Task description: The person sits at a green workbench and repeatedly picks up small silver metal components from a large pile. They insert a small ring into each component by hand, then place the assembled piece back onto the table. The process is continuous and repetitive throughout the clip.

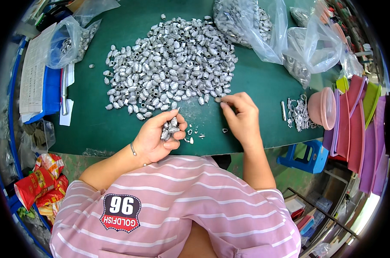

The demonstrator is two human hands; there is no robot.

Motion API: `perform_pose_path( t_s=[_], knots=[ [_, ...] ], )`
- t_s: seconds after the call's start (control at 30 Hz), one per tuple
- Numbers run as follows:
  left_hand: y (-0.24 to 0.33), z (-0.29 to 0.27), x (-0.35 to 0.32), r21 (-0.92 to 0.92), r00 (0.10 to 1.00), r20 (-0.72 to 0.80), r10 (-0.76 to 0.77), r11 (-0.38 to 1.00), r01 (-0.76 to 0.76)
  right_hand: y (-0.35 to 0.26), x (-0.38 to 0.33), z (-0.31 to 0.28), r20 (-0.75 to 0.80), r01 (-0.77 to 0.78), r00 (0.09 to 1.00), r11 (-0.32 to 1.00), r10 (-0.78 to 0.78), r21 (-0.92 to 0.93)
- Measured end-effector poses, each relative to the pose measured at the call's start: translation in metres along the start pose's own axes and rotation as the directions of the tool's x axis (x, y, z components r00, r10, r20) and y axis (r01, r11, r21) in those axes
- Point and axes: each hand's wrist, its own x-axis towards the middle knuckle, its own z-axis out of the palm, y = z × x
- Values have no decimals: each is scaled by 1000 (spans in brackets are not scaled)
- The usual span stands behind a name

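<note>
A broad heap of small silver-grey metal beads (173, 64), oval and hollow, covers the far middle of the green table. My left hand (150, 136), palm up at the near side of the heap, is curled round several metal beads (169, 129). My right hand (243, 115) reaches to the heap's near right edge. Its thumb and forefinger are closed on a single small metal bead (218, 99). Between my hands lie pale broken chips (190, 139) and, nearer the right hand, one small metal ring (224, 130).
Clear plastic bags of metal parts (242, 19) stand at the back right. A pink cup (322, 108) and a pile of small metal pieces (300, 114) lie to the right, by stacked coloured trays (356, 124). A blue bin with papers (53, 90) is left; a blue stool (304, 157) stands below.
</note>
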Motion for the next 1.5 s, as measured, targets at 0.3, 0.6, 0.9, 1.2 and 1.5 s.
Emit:
perform_pose_path(
  t_s=[0.3,0.6,0.9,1.2,1.5],
  knots=[
    [1,-2,-1,17,1000,-1,8,1000,-8,-8,2,2,179,165,976,962,-127,-216],
    [2,0,0,29,1000,4,1,1000,-2,-11,-8,-1,341,-491,871,672,354,555],
    [4,1,-1,29,1000,-11,17,999,-17,-1,-5,-2,633,-581,764,-294,124,759],
    [4,2,-1,5,1000,6,10,1000,-10,10,-4,-22,379,-371,912,-77,156,925],
    [3,2,0,19,1000,-18,8,1000,-8,-1,-5,-11,137,-89,983,966,125,-242]
  ],
)
